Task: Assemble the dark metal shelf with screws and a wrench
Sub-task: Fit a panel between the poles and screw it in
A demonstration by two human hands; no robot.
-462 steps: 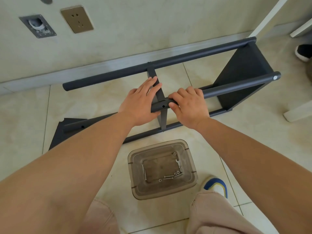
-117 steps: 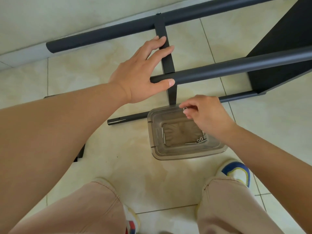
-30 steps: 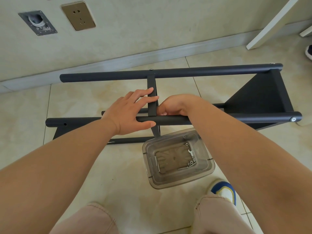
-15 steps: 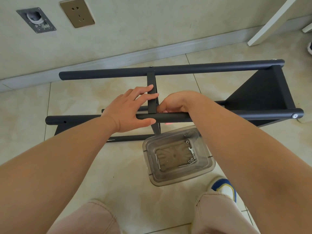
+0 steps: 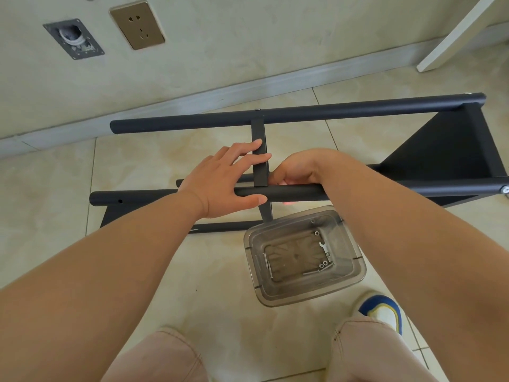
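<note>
wall socket (image 5: 137,24) beside an open wall box (image 5: 73,39) (coiled cable inside) | grey baseboard (image 5: 192,102) | white furniture leg (image 5: 454,34) | blue-and-white shoe (image 5: 384,311) on tile floor (image 5: 55,188)

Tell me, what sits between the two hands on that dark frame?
In the head view, a flat upright crossbar stands between the left hand and the right hand. The left fingers touch it.

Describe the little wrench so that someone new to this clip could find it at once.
Start at the clear plastic tub on the floor tiles, just in front of the dark shelf frame. On the tub's bottom, by its right wall, lies the wrench: a flat, pale, open-ended piece, unlike the round washers and thin screws around it.
</note>
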